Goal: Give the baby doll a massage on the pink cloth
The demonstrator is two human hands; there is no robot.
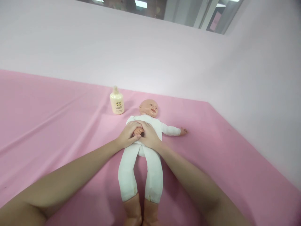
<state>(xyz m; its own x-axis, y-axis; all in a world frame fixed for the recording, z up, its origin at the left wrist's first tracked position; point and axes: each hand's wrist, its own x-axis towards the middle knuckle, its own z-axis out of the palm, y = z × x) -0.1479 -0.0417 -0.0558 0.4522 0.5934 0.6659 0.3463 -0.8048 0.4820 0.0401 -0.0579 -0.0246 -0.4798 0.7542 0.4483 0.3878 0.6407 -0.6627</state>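
A baby doll [153, 173] with a white cloth body lies on its back, its head away from me and its feet near me. Over its belly, my left hand [128, 134] and my right hand [150, 135] are wrapped around one small doll hand [138, 131], which shows between my palms and thumbs. The fingers of both hands meet at the top of it, and some of their tips are hidden. The doll's other arm [172, 130] stretches out to the right, with its fingers spread. Its head is turned to the right.
A cream-coloured lotion bottle [117, 103] with a cap stands upright to the left of the doll's head. Pink cloth [58, 119], creased on the left, covers the table. Behind it rises a white wall [98, 50] with a window [160, 9] at the top.
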